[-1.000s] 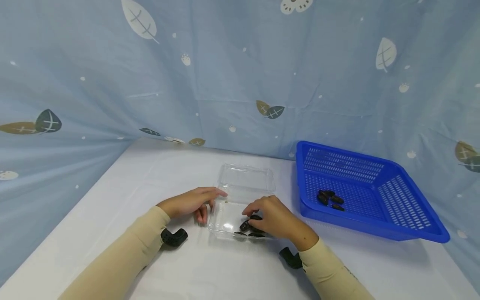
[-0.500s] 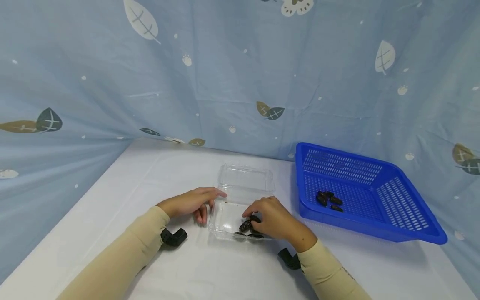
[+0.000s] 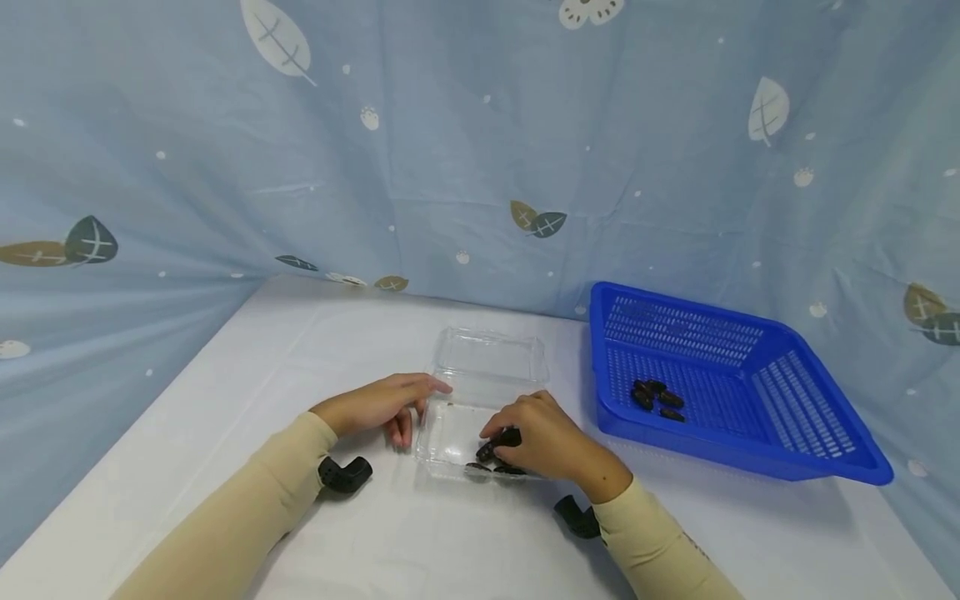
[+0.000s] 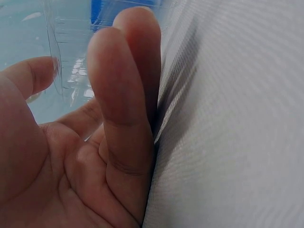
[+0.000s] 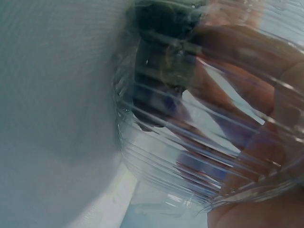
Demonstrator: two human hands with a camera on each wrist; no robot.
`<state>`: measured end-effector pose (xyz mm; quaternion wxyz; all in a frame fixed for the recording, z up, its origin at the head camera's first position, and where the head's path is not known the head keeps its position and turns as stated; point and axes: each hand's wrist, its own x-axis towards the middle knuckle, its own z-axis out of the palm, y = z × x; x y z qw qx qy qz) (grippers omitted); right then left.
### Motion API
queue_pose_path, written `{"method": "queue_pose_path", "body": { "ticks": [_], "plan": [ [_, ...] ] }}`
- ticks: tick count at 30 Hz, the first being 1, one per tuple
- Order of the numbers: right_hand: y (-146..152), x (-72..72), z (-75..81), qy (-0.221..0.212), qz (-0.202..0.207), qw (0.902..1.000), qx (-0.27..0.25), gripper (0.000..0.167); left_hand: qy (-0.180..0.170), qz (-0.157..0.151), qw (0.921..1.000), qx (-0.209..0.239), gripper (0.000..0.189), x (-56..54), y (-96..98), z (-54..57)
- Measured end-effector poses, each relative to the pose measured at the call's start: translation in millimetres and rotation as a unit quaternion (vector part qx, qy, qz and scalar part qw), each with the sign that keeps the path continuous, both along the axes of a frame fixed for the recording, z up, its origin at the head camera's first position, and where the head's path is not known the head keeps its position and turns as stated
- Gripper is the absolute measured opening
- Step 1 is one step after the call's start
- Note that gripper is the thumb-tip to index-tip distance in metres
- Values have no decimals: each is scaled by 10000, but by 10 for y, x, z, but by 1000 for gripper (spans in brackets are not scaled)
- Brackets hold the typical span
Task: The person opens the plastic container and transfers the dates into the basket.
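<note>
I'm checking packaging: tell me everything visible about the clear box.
The clear box looks like ridged plastic, its lid spread open behind the base. It lies on the white table, left of the blue basket. Dark oval pieces sit near its front. The left hand appears to touch its left edge; the right hand is inside.

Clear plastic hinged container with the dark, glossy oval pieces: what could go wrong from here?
1. The dark, glossy oval pieces are bunched under the right hand, so one might slip free or a neighbour get nudged.
2. The clear plastic hinged container looks thin, and the left hand is only at its left edge, so it might slide or tilt if the right hand bumps it.
</note>
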<state>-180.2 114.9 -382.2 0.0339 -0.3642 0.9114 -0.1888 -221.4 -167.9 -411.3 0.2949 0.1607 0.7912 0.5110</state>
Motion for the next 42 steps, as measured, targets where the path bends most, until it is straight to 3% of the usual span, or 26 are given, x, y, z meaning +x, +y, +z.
{"method": "queue_pose_path", "body": {
  "ticks": [9,17,20,27,33,37,42],
  "plan": [
    [-5,-17,-26,136,-43,9998,-154,20,-26,-28,10000,-2,52,-3,9,-1],
    [31,-5,95,-133,-71,9952,-968,21,19,-30,10000,25,52,5,-4,18],
    [98,36,200,152,-164,9908,-1335,23,-18,-59,10000,-18,52,9,1,11],
    [358,57,481,1327,-472,9712,-1924,27,17,-40,10000,21,50,6,1,-5],
    [788,3,647,1892,-1299,9589,-1669,26,25,-99,9999,-13,51,14,-2,-20],
    [1112,-54,706,1971,-1875,9536,-1288,25,34,-90,10000,-6,52,10,-2,-12],
    [1406,-101,717,1799,-2193,9548,-891,23,71,-80,9999,-23,52,11,-9,-16]
  ]
}}
